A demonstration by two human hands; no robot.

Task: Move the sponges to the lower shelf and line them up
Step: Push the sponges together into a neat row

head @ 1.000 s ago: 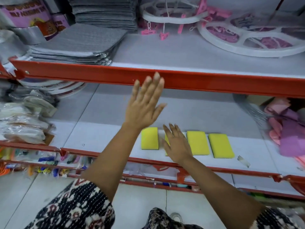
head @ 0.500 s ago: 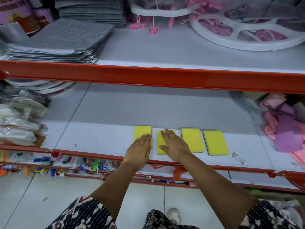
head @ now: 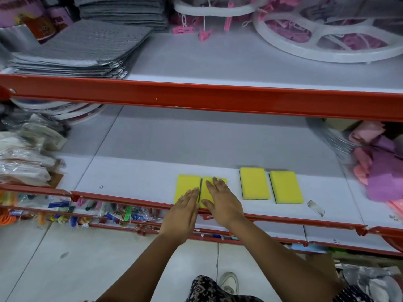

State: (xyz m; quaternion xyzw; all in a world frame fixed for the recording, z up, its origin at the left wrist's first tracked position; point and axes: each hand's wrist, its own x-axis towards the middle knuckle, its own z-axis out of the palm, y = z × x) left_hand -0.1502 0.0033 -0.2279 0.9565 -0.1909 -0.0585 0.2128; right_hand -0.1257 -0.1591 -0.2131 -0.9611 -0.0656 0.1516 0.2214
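While your left hand (head: 185, 209) and right hand (head: 221, 201) lie flat, fingers extended, on two touching yellow sponges (head: 188, 186), two more sponges (head: 254, 183) sit beside them on the lower shelf (head: 135, 179).

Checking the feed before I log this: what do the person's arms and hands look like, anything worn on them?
Both hands, left hand and right hand, are bare: no gloves, rings or watch visible. The forearms are uncovered too, with no sleeves reaching the wrists. At the bottom edge, dark fabric with a small light pattern shows, apparently the person's clothing.
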